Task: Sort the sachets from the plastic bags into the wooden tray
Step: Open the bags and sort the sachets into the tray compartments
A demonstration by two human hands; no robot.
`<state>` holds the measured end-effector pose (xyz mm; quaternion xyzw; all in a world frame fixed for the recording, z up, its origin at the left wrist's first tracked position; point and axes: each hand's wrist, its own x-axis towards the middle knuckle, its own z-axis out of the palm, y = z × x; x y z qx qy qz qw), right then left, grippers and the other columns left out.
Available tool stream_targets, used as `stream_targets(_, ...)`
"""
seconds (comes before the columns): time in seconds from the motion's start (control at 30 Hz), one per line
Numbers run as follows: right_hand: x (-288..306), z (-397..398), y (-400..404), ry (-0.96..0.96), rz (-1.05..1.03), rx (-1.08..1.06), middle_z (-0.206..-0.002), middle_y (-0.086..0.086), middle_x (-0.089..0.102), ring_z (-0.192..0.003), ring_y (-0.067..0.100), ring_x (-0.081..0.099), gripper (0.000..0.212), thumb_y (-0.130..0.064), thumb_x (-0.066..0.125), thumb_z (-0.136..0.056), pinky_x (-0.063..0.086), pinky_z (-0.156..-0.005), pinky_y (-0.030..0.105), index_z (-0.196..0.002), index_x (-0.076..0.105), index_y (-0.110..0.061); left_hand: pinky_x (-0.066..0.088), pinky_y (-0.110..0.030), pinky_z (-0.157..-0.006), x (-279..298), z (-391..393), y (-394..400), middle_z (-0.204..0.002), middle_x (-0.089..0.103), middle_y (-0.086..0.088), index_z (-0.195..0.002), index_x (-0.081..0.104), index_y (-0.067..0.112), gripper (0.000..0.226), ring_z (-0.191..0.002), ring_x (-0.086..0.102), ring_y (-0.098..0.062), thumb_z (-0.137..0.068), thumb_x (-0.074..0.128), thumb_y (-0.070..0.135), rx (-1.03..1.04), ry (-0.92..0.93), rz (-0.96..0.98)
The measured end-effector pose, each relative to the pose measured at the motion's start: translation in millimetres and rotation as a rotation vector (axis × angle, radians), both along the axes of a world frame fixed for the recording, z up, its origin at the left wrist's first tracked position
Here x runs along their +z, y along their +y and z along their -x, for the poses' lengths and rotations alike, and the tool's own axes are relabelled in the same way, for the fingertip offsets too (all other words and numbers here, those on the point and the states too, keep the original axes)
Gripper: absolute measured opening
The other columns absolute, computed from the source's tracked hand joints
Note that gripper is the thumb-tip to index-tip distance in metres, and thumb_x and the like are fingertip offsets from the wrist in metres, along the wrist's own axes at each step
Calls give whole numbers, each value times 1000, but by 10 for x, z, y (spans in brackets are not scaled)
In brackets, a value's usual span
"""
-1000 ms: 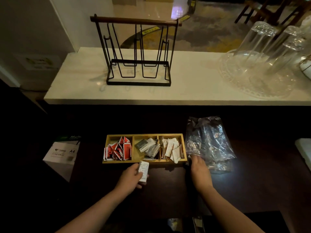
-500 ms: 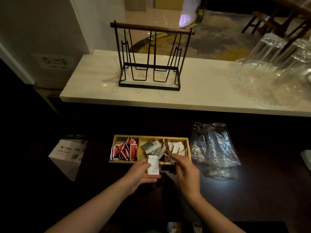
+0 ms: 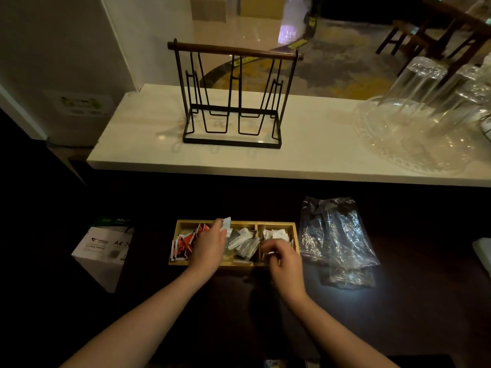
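A wooden tray (image 3: 276, 223) with three compartments sits on the dark counter. Its left compartment holds red sachets (image 3: 184, 241), the middle one grey sachets (image 3: 244, 241), the right one white sachets (image 3: 276, 234). My left hand (image 3: 208, 245) hovers over the divider between the left and middle compartments, shut on a white sachet (image 3: 226, 223) held upright at its fingertips. My right hand (image 3: 283, 257) reaches into the right compartment with its fingers curled around a small white sachet. Crumpled clear plastic bags (image 3: 336, 237) lie just right of the tray.
A box of A4 paper (image 3: 102, 247) stands left of the tray. Behind, a raised white ledge carries a black wire rack (image 3: 232, 102) and upturned glasses (image 3: 425, 102) on a clear tray. A pale object (image 3: 482, 251) lies at the right edge.
My left hand carried the white sachet forward from in front of the tray to above it. My right hand left the plastic bags and moved left into the right compartment.
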<state>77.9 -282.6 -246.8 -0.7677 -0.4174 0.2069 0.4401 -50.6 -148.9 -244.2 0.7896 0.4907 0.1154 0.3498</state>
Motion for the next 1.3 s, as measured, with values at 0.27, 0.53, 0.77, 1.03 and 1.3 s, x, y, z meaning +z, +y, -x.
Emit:
stream_targets(0.27, -128, -454, 73, -244, 195, -75, -119, 0, 59, -113, 19, 53, 27, -16, 58, -87, 44, -95, 36, -114, 61, -20, 56, -40, -82, -312, -386, -196, -149, 37, -19, -149, 9, 26, 77, -124, 50, -36, -89, 53, 6, -411, 513, -295)
stream_targets(0.53, -307, -326, 246, -464, 442, 251, -160, -9, 9, -148, 18, 1, 65, -66, 38, -82, -5, -110, 63, -142, 22, -47, 21, -49, -118, -521, -396, -281, -160, 10, -13, -150, 4, 24, 69, -146, 14, -34, -94, 37, 46, -418, 535, -278)
stream_targets(0.77, -475, -377, 256, -590, 382, 210, -140, -4, 46, -138, 16, 32, 41, -38, 39, -92, 8, -117, 53, -131, 43, -27, 42, -46, -104, -553, -229, -196, -155, 31, -12, -144, 20, 40, 79, -141, 32, -32, -84, 63, 14, -431, 424, -356)
stream_targets(1.03, -572, -308, 406, -655, 398, 122, -127, 6, 56, -118, 24, 53, 31, -28, 46, -87, 38, -107, 45, -111, 57, -13, 23, -52, -113, -584, -163, -145, -150, 40, -11, -138, 41, 28, 50, -138, 38, -29, -95, 27, 47, -584, 516, -413)
stream_targets(1.3, -462, -397, 343, -638, 383, 191, -143, 0, 43, -140, 22, 28, 35, -41, 42, -84, 7, -115, 56, -113, 53, -26, 17, -59, -109, -601, -66, -19, -151, 37, -16, -144, 29, 22, 71, -141, 31, -33, -86, 21, 64, -673, 569, -524)
